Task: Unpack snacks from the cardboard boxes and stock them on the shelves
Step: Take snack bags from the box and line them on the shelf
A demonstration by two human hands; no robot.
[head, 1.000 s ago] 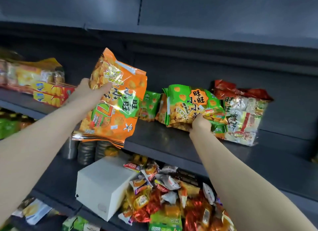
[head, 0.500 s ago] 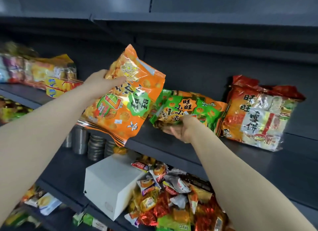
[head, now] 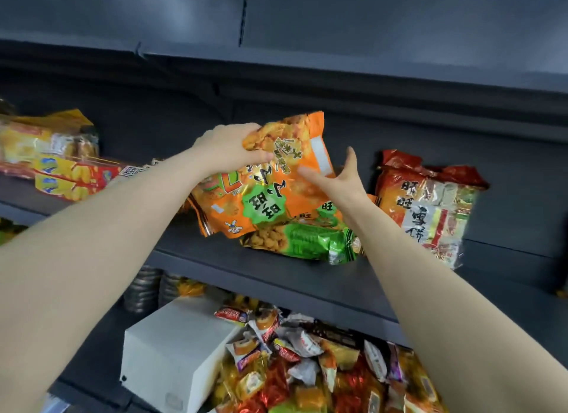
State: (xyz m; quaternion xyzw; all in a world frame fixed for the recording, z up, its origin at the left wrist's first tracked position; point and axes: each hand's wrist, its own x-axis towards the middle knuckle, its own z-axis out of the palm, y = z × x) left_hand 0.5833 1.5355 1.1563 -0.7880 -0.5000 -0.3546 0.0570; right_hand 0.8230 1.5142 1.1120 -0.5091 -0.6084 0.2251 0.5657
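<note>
My left hand (head: 229, 149) grips the top corner of an orange snack bag (head: 270, 191), which leans tilted over the dark shelf (head: 301, 277). Its lower edge lies on a green snack bag (head: 310, 243) that rests flat on the shelf. My right hand (head: 341, 179) is spread with straight fingers against the orange bag's right side, thumb pointing up. A red-and-clear rice cracker bag (head: 430, 209) stands to the right, leaning on the back wall.
Yellow and red snack packs (head: 58, 166) sit at the shelf's left end. On the shelf below are a white box (head: 172, 351), a heap of small wrapped snacks (head: 307, 366) and stacked cans (head: 144, 289). Another shelf (head: 338, 59) hangs close overhead.
My left hand carried the orange bag right and onto the shelf, over the green bag. My right hand let go of the green bag and moved up against the orange bag.
</note>
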